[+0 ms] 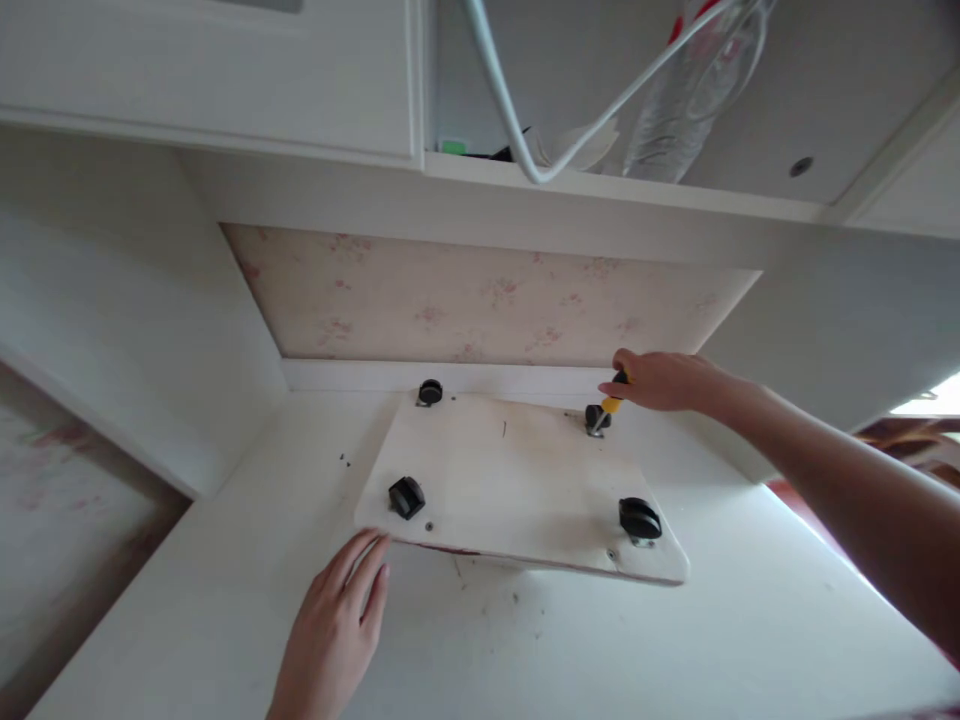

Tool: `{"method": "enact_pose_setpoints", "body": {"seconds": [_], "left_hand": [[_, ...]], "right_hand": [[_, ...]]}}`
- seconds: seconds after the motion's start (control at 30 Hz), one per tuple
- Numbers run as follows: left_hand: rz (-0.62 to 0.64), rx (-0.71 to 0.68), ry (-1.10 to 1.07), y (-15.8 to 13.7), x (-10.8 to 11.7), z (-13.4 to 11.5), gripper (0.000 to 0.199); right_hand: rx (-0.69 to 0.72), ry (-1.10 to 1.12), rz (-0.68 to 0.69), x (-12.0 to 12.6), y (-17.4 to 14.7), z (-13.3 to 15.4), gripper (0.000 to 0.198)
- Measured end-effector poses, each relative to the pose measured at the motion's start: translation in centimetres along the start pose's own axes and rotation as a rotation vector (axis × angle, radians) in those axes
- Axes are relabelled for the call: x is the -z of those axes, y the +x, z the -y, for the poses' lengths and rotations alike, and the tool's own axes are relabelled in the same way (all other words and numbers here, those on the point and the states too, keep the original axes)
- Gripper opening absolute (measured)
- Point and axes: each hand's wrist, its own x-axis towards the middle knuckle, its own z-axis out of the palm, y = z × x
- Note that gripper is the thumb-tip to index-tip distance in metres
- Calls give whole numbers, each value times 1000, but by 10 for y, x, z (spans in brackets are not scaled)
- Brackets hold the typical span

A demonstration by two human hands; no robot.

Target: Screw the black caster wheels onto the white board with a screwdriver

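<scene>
Head view: a pale board lies wheels-up on the white worktop, so its four black casters face the person. At the board's far right corner, the right hand has its fingers closed around a yellow-handled screwdriver, tip down at the caster there. The left hand rests flat, fingers spread, at the board's near left edge, apparently steadying it.

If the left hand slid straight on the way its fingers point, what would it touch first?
The left hand would likely meet the near edge of the white board with black casters, almost at once; its fingertips look nearly touching.
</scene>
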Motion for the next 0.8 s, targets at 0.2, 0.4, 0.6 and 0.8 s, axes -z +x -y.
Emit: {"method": "enact_pose_setpoints", "body": {"seconds": [0.2,0.4,0.6,0.8], "left_hand": [[35,299,-116,11,11,48,29],[313,476,-49,39,-12,115,34],[431,502,39,70,-40,134,28],[452,572,117,84,-60,143,27]], "right_hand": [[22,73,-17,-15,8,-20,41],[-18,63,-41,-12,2,-20,46],[-36,52,-65,-4,-4,-11,50],[-50,74,-86,-7,-11,-6,49]]}}
